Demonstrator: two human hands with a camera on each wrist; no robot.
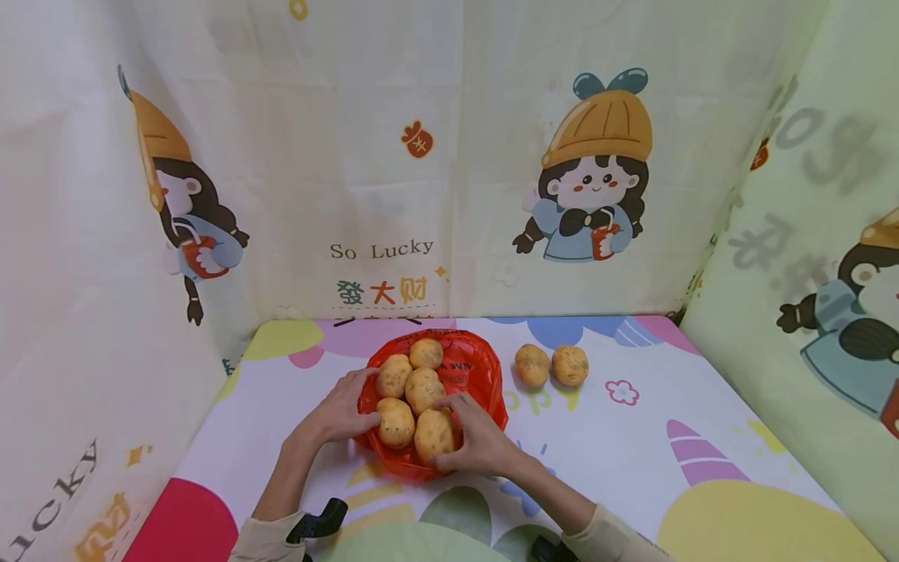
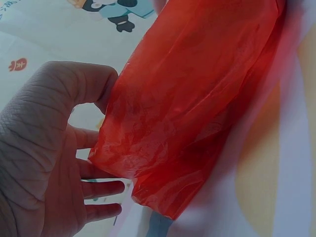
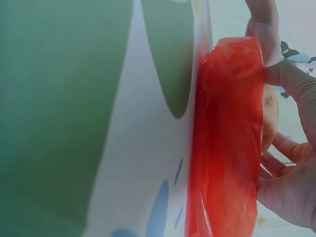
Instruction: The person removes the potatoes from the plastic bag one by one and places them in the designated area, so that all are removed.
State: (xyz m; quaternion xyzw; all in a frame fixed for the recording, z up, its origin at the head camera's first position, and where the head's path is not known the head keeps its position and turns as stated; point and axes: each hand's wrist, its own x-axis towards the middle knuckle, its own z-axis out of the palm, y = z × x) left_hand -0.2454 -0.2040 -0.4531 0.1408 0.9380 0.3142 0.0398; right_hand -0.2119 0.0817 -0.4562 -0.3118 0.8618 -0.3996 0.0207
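Note:
A red plastic bag (image 1: 485, 382) lies wide open on the table, with several potatoes grouped inside it. My right hand (image 1: 485, 441) reaches over the bag's near right side and holds the nearest potato (image 1: 435, 437), thumb and fingers on opposite sides of it. At the left rim is my left hand (image 1: 346, 410), its thumb beside the front left potato (image 1: 396, 424) and its fingers by the potato behind (image 1: 393, 376). In the left wrist view, the thumb meets the bag's edge (image 2: 163, 108) while the other fingers extend loosely, partly hidden behind the red plastic.
Two loose potatoes, a left one (image 1: 532, 366) and a right one (image 1: 570, 365), sit side by side right of the bag. The table (image 1: 590, 460) has a colourful printed cover. Printed cloth (image 1: 477, 187) hangs behind it and along both sides.

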